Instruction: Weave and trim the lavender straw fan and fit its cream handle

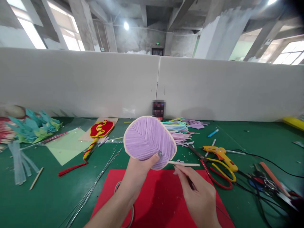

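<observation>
Gripping a ribbed, oval lilac panel [147, 137] with a cream rim, the left hand [140, 167], thumb across its face, holds it above a smooth red mat [163, 202] in the head view. The right hand [199, 190] has its fingertips at a slim cream strip [187, 164] by the panel's lower edge; whether they pinch it, I can't tell. The panel partly hides a bundle of pastel chenille stems [181, 136]. Scissors [204, 159] and a yellow plastic glue gun [222, 154] crowd the right; shiny wires [91, 190] and a tasselled red-and-yellow fan [101, 129] lie left.
</observation>
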A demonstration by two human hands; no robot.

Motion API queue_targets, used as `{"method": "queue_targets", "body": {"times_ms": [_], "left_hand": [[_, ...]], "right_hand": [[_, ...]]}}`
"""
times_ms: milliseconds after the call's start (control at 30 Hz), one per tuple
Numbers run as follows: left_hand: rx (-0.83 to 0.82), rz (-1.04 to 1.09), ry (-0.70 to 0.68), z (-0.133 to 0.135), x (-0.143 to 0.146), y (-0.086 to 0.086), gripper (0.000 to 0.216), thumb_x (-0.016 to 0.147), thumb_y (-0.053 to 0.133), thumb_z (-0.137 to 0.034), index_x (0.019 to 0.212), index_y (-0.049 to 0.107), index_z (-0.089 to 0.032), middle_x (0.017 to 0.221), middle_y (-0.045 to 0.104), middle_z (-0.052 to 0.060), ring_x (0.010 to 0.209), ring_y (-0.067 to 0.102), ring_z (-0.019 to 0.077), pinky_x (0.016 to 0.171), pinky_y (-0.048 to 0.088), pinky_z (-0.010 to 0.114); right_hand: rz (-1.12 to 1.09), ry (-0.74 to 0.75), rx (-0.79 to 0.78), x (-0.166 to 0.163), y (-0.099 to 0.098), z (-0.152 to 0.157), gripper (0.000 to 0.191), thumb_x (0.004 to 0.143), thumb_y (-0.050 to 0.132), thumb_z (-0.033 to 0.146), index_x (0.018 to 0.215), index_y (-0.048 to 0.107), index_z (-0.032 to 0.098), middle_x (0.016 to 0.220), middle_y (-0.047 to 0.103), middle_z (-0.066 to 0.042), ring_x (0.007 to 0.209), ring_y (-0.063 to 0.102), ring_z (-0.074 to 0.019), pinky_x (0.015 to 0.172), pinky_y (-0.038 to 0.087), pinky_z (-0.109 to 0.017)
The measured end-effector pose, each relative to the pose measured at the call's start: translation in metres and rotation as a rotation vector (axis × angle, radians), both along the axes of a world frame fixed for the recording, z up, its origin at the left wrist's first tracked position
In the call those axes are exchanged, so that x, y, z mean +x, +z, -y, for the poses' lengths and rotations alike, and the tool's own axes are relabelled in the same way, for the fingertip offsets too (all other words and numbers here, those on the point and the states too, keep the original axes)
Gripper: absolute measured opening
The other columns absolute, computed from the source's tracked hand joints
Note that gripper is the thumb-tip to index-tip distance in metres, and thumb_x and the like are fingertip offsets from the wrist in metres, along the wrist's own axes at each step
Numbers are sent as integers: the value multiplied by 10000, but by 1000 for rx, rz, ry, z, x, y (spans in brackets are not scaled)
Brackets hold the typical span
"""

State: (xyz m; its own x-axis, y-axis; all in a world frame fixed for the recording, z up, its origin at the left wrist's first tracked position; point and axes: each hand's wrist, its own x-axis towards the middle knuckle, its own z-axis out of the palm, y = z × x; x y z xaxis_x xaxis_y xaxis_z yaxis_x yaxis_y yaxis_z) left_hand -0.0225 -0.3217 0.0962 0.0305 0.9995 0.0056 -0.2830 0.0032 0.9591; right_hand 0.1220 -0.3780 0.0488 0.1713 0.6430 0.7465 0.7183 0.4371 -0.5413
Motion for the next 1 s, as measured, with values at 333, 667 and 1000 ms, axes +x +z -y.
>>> {"method": "queue_targets", "body": {"times_ms": [333, 667, 1000], "left_hand": [[-61, 106, -190, -3, -6, 1, 530, 655, 706, -231, 1164, 564, -190, 1142, 624, 97, 1055, 565, 233, 939, 413, 385], [-84, 25, -200, -8, -18, 9, 569, 648, 717, -241, 1189, 544, -211, 1176, 606, 91, 1068, 559, 229, 919, 436, 373], [-313, 204, -37, -12, -23, 18, 298, 647, 713, -229, 932, 673, -152, 955, 699, 76, 664, 648, 139, 534, 519, 193]], "right_hand": [[-454, 221, -547, -4, 16, 2, 218, 817, 528, 362, 702, 621, 203, 606, 622, -5, 580, 571, -134, 533, 456, -198], [-547, 171, -558, 21, 18, -6, 258, 794, 546, 430, 843, 634, 193, 808, 646, -52, 747, 574, -169, 688, 456, -254], [-961, 632, -705, 24, 31, -3, 307, 837, 501, 416, 953, 645, 171, 838, 648, -81, 697, 584, -155, 610, 466, -264]]}}
